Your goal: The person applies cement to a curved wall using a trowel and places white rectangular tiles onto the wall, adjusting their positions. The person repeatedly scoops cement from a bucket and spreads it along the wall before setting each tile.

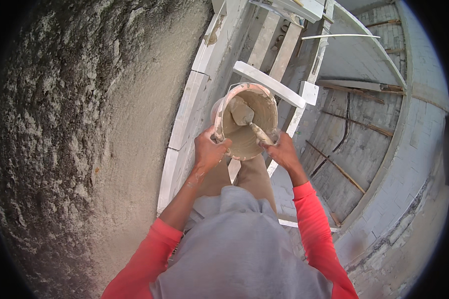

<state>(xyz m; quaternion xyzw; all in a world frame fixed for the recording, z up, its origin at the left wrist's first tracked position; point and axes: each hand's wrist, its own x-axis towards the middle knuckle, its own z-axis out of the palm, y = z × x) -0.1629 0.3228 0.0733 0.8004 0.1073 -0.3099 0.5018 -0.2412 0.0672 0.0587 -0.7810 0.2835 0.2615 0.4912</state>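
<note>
In front of my legs is a round bucket (265, 110), tilted so its mouth faces me. Grey-brown mortar coats its inside and smears its pinkish rim. My left hand (210, 149) is closed on the near left side of the rim. At the near right side, my right hand (282, 150) is closed round the end of a trowel's handle, close against the rim. The mortar-caked trowel (243, 114) slants into the bucket, its blade up and to the left of the handle. Mortar partly hides the blade's outline.
Left of me rises a rough wall (60, 139), with a smoother grey plastered band (144, 99). White beams (187, 109) run beside it. A white crosspiece (269, 83) and wooden planks (285, 52) lie beyond the bucket. Lower ground with loose sticks (336, 167) shows at right.
</note>
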